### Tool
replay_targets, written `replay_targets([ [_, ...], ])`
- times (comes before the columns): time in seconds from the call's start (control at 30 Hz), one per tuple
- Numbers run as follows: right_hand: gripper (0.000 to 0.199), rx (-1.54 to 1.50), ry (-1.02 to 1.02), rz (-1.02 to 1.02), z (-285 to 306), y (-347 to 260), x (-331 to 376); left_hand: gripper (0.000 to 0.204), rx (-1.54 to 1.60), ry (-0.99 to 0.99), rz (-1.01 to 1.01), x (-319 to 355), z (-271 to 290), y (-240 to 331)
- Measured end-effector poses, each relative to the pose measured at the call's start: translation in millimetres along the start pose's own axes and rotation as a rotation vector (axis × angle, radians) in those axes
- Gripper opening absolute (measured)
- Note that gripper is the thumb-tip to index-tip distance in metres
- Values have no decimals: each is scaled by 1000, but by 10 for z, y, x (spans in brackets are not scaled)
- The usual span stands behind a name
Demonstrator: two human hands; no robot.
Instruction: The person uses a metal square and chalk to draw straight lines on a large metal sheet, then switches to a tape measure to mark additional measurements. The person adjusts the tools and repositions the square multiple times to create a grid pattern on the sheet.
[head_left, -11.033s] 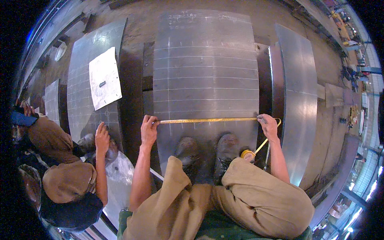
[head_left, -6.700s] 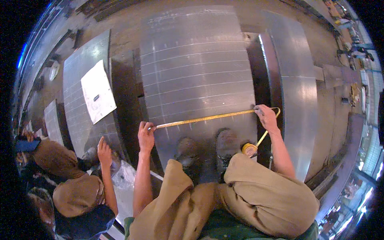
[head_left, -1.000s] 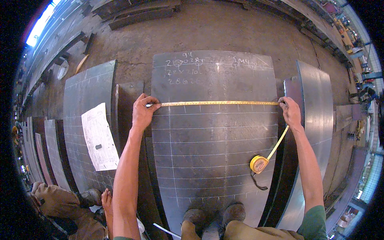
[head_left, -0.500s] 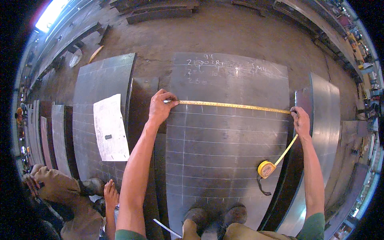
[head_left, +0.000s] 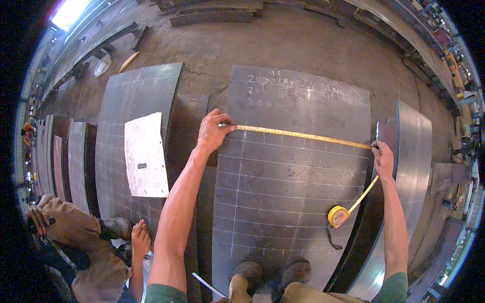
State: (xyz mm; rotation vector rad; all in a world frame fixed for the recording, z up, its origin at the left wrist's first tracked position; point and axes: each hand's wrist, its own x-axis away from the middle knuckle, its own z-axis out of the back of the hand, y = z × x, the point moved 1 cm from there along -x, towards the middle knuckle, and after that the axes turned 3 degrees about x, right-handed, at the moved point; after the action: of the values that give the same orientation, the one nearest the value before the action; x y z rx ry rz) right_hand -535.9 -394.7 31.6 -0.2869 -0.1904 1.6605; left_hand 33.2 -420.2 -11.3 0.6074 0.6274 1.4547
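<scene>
A yellow tape measure blade [head_left: 303,135] stretches across a dark steel plate [head_left: 293,174] marked with chalk lines and writing. My left hand [head_left: 216,132] pinches the blade's end at the plate's left edge; a small, pale, pen-like stick also shows between its fingers. At the right edge, my right hand [head_left: 384,160] grips the blade between thumb and fingers. From there the blade bends back toward me to the yellow tape measure case [head_left: 338,216], which lies on the plate with a black strap. My boots [head_left: 295,272] are at the plate's near end.
Left of me, a paper sheet [head_left: 146,154] with a small dark block [head_left: 142,165] on it lies on another marked plate [head_left: 112,111]. A co-worker's hand [head_left: 141,238] rests near that plate's near end. A curved steel plate [head_left: 411,151] stands at right. Steel beams [head_left: 212,18] lie beyond.
The whole view has shifted slightly, with the plates and paper appearing a little farther right. Both hands keep their hold on the tape, at about the same place on the plate.
</scene>
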Motion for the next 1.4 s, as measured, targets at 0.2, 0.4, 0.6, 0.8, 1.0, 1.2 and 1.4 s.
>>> replay_targets([
  [0.2, 14, 0, 30, 20, -29, 25, 13, 21, 39, -12, 6, 0, 16, -3],
  [0.4, 13, -7, 19, 13, -10, 15, 24, 21, 42, -11, 17, -3, 24, 60],
  [0.6, 12, 4, 66, 29, -40, 26, 31, 19, 32, -2, -16, -1, 25, 61],
  [0.8, 11, -23, 20, -6, -8, -20, 34, 15, 12, -32, 44, -1, 29, 107],
  [1.0, 10, 6, 16, 10, -13, -2, 32, 17, 45, -21, 0, -19, 20, 84],
  [1.2, 11, 3, -9, 3, -9, -8, 20, 17, 47, -19, 4, -22, 11, 26],
  [1.4, 11, 4, -17, -7, 15, -2, 25, 17, 33, -25, 2, -32, 2, 24],
])
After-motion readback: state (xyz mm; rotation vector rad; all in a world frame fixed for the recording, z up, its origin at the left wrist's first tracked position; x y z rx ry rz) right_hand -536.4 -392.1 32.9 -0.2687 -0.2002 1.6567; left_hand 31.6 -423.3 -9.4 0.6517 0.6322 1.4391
